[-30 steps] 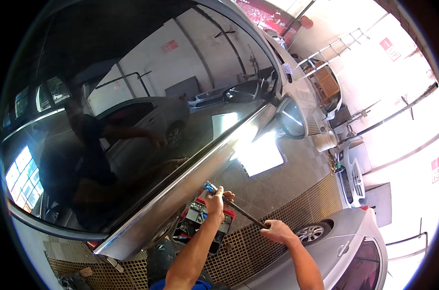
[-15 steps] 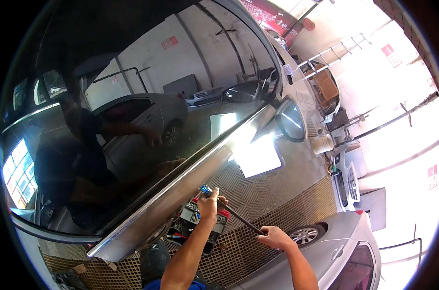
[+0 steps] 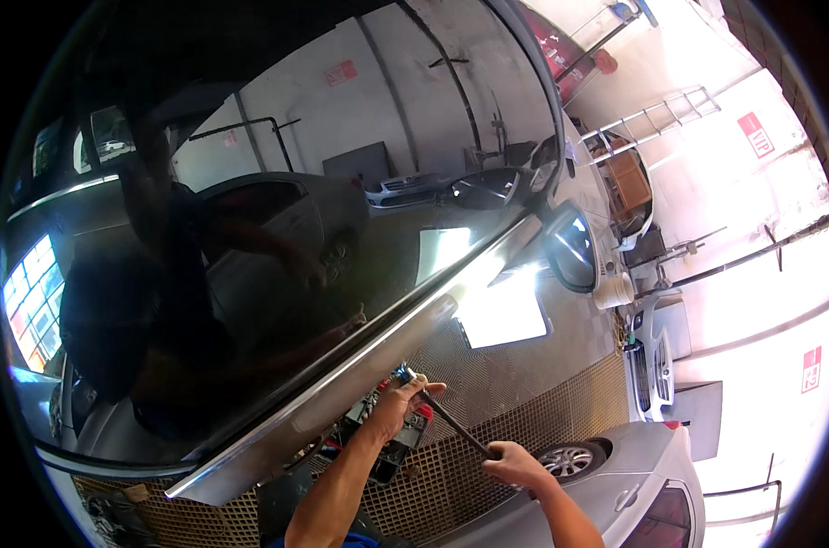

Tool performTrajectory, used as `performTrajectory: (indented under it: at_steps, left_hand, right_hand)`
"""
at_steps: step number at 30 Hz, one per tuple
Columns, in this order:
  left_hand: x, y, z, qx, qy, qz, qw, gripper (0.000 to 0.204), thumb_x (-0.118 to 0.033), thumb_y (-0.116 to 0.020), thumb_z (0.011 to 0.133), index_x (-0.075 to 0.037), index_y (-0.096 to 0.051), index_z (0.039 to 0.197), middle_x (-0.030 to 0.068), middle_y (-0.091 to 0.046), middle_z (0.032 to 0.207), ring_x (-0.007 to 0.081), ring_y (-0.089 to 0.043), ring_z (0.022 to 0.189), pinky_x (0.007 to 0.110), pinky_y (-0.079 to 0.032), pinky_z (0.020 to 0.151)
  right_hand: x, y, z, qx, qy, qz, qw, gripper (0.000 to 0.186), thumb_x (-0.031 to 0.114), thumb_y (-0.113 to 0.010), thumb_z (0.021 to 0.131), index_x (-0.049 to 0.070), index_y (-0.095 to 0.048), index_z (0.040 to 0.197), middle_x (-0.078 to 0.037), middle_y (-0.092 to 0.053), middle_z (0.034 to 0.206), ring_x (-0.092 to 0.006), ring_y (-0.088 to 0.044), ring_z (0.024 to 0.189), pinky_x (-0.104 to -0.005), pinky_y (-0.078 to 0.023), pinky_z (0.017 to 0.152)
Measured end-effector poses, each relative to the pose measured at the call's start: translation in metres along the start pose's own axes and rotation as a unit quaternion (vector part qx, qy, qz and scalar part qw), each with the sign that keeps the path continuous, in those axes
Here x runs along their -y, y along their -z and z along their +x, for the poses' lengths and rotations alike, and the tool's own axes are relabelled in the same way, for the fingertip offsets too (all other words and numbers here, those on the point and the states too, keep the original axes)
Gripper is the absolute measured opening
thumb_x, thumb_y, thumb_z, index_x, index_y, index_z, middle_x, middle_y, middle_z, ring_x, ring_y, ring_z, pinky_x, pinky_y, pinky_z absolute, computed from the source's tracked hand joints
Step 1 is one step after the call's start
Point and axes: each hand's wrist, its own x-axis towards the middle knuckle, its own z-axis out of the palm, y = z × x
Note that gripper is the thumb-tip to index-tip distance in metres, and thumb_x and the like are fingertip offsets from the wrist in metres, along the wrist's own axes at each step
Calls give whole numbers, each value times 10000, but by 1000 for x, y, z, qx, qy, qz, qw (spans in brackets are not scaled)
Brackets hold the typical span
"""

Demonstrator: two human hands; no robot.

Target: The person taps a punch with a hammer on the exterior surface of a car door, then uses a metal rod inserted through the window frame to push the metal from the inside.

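Observation:
A long dark rod (image 3: pixel 455 425) runs slantwise between my two hands in front of a silver car door (image 3: pixel 318 397). My left hand (image 3: pixel 396 406) is around the rod's upper end, beside a small blue piece (image 3: pixel 403 372), with some fingertips sticking out to the right. Lower down and further right, my right hand (image 3: pixel 515 464) is closed around the other end. The rod's upper tip is close to the door panel; whether it touches is unclear. Above the panel, the dark car window (image 3: pixel 250 237) reflects the room and my arms.
An open toolbox (image 3: pixel 401 447) with assorted tools lies below my left hand. Behind it are floor grating (image 3: pixel 451 484) and a bright white panel (image 3: pixel 506 315). A silver car (image 3: pixel 606 484) stands at right. The side mirror (image 3: pixel 571 251) juts out; a ladder (image 3: pixel 656 123) leans at the wall.
The scene has shifted slightly rightward and down in view. My left hand's fingers are now spread more to the right over the rod, while my right hand keeps its grip.

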Motion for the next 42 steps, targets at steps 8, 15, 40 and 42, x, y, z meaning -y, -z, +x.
performTrajectory:
  at_steps: [8, 15, 40, 42]
  left_hand:
    - [1, 7, 3, -37, 20, -47, 998, 234, -236, -639, 1109, -79, -743, 1248, -16, -747, 1048, 4, -644, 812, 158, -429, 565]
    - [8, -5, -3, -77, 8, -31, 997, 166, -180, -605, 1113, -85, -693, 1216, 88, -742, 1250, 208, -689, 1163, 395, -535, 998]
    - [11, -7, 3, -100, -59, -38, 993, 232, -226, -616, 1115, -2, -675, 1128, 121, -712, 1135, 219, -677, 1183, 358, -509, 1057]
    - [13, -7, 3, -94, -66, -19, 993, 273, -279, -632, 1112, -13, -692, 1132, 151, -735, 1244, 200, -684, 1139, 343, -501, 1036]
  right_hand:
    - [110, -11, 130, 68, 247, 11, 967, 355, 323, -703, 946, -2, -712, 1089, -102, -739, 832, -182, -706, 684, -367, -567, 611]
    - [109, 1, 64, -64, 262, -78, 960, 401, 383, -712, 950, 23, -742, 1124, -192, -776, 886, -315, -764, 775, -451, -606, 728]
    - [114, -17, 129, 11, 153, -15, 988, 447, 395, -700, 923, 27, -743, 1173, -133, -771, 868, -291, -785, 826, -414, -616, 727]
    - [117, -13, 104, -14, 226, 6, 974, 452, 384, -685, 943, 30, -733, 1220, -162, -776, 912, -328, -782, 829, -440, -620, 746]
